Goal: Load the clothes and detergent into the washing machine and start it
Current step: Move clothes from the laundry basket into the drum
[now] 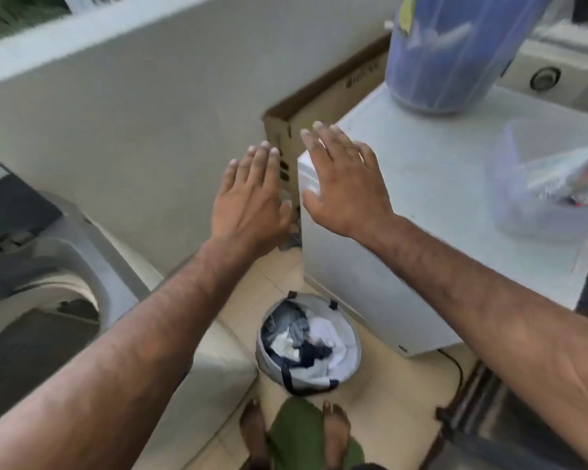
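- At the floor by the feet: laundry basket (308, 344) holds the clothes, untouched.
- Above basket: left hand (252, 198) and right hand (342, 179) spread flat, empty.
- Left of basket: washing machine (48, 266), drum open, cropped.
- Advice: crouch, grab whole bundles.
- Detergent not identifiable; frame blurred.

Mixed white, grey and navy clothes (306, 337) fill a round basket (348, 320) — washing machine (58, 266) left, lid up.
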